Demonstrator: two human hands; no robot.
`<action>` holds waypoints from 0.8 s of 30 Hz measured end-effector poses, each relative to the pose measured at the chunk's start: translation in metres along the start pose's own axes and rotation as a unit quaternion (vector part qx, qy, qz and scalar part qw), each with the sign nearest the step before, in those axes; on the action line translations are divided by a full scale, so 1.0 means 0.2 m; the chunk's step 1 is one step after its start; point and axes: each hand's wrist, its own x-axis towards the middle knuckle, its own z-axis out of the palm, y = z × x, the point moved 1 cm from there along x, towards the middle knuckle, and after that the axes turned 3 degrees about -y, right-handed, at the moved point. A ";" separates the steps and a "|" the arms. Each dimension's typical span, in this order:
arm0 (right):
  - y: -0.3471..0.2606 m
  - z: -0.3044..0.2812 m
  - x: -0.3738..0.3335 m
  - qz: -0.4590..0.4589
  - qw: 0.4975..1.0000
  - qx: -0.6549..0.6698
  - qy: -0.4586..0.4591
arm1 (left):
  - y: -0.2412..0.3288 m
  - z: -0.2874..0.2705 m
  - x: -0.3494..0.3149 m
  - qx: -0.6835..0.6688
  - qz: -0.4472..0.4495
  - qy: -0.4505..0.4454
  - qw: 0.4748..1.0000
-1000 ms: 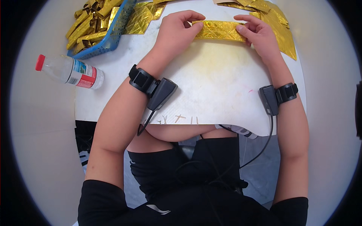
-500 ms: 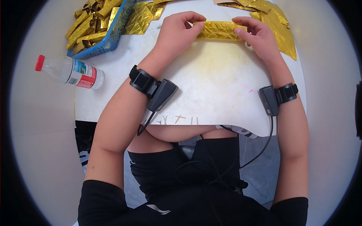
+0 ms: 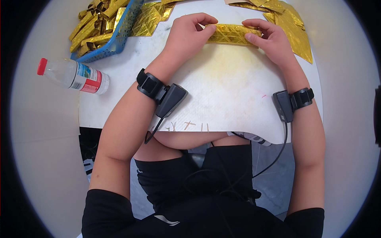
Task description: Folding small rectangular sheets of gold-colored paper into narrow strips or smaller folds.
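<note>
Between my two hands, a roll of gold foil paper [image 3: 230,35] lies crosswise over the far part of the white tabletop [image 3: 222,87]. My left hand [image 3: 191,31] pinches its left end between thumb and fingers. At the right end, my right hand [image 3: 268,36] grips it the same way, thumb on the near side and fingers over the top. The undersides of the roll and some fingertips are hidden. A black strapped device sits on each of my forearms, with a cable running down from it.
A blue plastic basket [image 3: 119,41] at the far left holds several folded gold foil pieces [image 3: 85,33]. Flat gold sheets [image 3: 147,22] lie beside it, and more gold sheets [image 3: 291,33] rest at the far right. A red-capped clear bottle [image 3: 89,78] lies on its side at the left.
The foil roll has turned slightly, its right end now a little nearer to me. My right fingers and thumb have shifted slightly along it; the left hand has barely moved.
</note>
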 end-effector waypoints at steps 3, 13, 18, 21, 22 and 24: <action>0.00 0.00 0.00 -0.010 1.000 0.005 0.000 | -0.01 0.00 0.00 -0.001 0.000 -0.004 1.000; -0.01 0.00 -0.01 0.017 1.000 -0.014 -0.017 | 0.01 0.01 0.00 0.013 0.005 -0.006 1.000; -0.03 0.01 -0.01 0.026 0.999 -0.027 -0.020 | 0.01 0.00 0.00 0.014 0.006 -0.008 1.000; -0.03 0.00 -0.01 0.021 0.999 -0.035 -0.020 | 0.01 0.00 0.00 0.001 0.001 -0.004 1.000; -0.03 0.00 -0.01 0.018 0.999 -0.046 -0.020 | 0.01 0.00 0.00 0.001 0.001 -0.004 1.000; -0.04 0.00 -0.02 0.025 0.998 -0.048 -0.019 | 0.01 -0.01 -0.01 0.039 0.000 -0.017 0.999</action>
